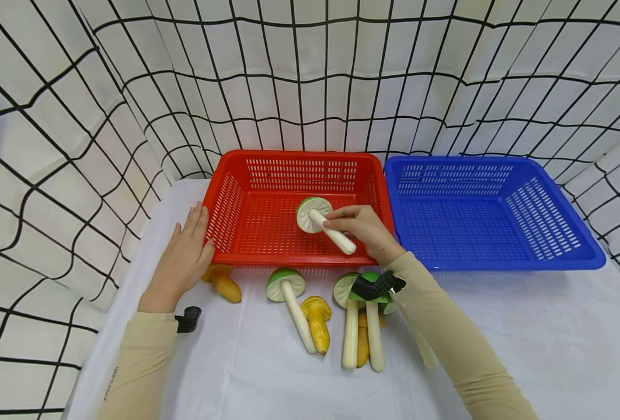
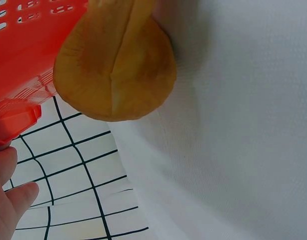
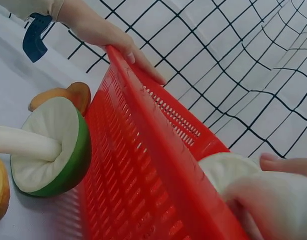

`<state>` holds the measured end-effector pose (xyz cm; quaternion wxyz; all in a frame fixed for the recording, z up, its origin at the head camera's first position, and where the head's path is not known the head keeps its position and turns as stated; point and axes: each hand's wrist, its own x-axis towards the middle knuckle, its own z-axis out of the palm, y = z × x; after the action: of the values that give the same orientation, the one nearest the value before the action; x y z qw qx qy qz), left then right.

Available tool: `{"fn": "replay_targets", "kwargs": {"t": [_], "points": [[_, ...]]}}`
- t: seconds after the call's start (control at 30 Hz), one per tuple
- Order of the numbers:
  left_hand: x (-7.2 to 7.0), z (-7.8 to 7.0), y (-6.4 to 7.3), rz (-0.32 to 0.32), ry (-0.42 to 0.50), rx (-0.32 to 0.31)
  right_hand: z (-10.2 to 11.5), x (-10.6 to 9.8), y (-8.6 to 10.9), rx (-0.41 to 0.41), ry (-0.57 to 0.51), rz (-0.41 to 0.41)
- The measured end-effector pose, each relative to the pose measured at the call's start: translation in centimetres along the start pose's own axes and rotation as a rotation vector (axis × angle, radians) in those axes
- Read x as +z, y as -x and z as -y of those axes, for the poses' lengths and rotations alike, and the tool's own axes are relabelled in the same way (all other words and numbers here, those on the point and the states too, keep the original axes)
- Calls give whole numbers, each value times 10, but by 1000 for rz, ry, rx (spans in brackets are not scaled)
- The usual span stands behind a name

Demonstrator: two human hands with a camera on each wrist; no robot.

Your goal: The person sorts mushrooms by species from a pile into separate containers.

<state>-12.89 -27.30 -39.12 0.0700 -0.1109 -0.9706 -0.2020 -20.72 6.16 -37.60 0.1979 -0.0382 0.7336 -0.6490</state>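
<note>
Pinched by its white stem in my right hand (image 1: 361, 228), a green-capped toy mushroom (image 1: 314, 216) hangs over the red basket (image 1: 299, 258). Its pale underside faces up toward the head camera. My left hand (image 1: 184, 256) lies with straight fingers against the basket's left rim. Just beside that hand, a yellow-brown mushroom (image 2: 116, 75) rests on the cloth. In front of the basket lie another green-capped mushroom (image 1: 286, 286) and a yellow mushroom (image 1: 318, 324). Under my right forearm is a cluster of green-capped mushrooms (image 1: 351, 326), partly hidden, with a yellow one among them.
A blue basket (image 1: 499, 263) stands directly right of the red one. Black grid netting (image 1: 310, 76) over white cloth rises behind the baskets and along both sides. White cloth (image 1: 257, 379) covers the table.
</note>
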Motion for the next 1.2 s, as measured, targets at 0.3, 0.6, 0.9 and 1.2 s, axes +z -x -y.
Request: {"fn": "replay_targets", "kwargs": {"t": [0.3,0.6,0.9,1.2], "points": [[0,0,0,3,7,-4,0,2,0,-21,53,-7],[1,1,0,4,5,0,-2,0,2,-100,84,5],[1,1,0,-4,-1,12,2,-4,16,-158,158,-14],[0,0,-1,0,6,-1,6,-9,40,-184,126,-34]]}}
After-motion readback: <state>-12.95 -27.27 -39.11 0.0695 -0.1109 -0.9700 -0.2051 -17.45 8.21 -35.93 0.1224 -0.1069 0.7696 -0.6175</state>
